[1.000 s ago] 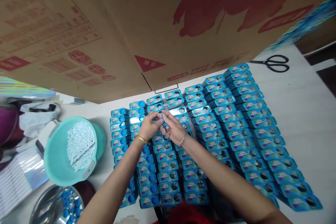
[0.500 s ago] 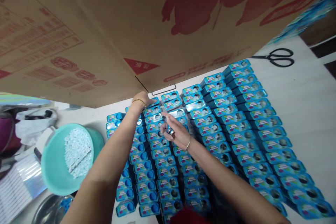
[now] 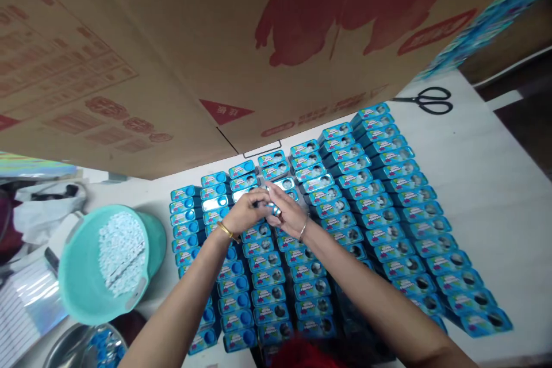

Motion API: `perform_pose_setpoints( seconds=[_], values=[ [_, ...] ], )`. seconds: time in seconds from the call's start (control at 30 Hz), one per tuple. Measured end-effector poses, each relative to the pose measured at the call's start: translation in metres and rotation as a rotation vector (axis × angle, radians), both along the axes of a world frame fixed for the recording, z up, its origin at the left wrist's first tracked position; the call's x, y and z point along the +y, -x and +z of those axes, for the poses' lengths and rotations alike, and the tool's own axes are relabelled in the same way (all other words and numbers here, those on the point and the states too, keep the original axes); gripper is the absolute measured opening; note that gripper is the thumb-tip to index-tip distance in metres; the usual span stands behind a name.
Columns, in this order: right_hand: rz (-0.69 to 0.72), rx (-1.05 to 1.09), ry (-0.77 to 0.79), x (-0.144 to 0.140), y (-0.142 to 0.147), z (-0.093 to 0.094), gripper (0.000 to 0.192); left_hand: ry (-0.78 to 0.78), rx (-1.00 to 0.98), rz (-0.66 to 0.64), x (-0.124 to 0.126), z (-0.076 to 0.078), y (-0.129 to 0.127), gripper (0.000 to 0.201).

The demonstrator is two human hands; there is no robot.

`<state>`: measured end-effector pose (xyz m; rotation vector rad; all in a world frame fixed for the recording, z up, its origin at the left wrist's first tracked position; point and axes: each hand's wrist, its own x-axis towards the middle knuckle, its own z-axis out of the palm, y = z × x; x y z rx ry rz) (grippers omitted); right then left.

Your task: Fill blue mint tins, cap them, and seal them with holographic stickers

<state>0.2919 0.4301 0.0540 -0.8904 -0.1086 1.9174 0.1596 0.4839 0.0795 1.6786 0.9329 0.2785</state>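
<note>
Where the left hand (image 3: 246,214) reached out half a second ago to the far row of tins, close under the cardboard box, it has now come back and meets the right hand (image 3: 288,214) over the middle of the block. Both hands are closed together on one small blue tin (image 3: 268,207), fingertips pinching it from either side, held just above the rows; only a sliver of it shows between the fingers, so I cannot tell whether its lid is on or what exactly is being done to it. This matches the pose of a second ago, which suggests a repeating cycle: reach to the far rows, bring something back, work it between both hands.

Below the hands, the tins (image 3: 379,207) lie in tight rows across the white table (image 3: 487,184), reaching from its far edge under the big cardboard box (image 3: 241,40) to its near edge. Near the left edge stands a teal basin (image 3: 77,276) with a heap of small white pieces (image 3: 118,250) in it. At the near left corner a metal bowl (image 3: 64,345) holds blue caps (image 3: 103,345). Black scissors (image 3: 425,100) lie at the far right, well apart from the hands.
</note>
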Motion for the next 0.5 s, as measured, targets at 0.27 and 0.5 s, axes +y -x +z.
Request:
perform_pose_setpoints(
  seconds=[0.27, 0.5],
  values=[
    [-0.037, -0.146, -0.038, 0.001, 0.002, -0.003, 0.041, -0.212, 0.592, 0.337, 0.050, 0.000, 0.000, 0.014],
    [0.014, -0.133, -0.099, -0.004, -0.001, -0.008, 0.036, -0.148, 1.166, 0.009, 0.091, -0.006, -0.015, 0.031]
  ],
)
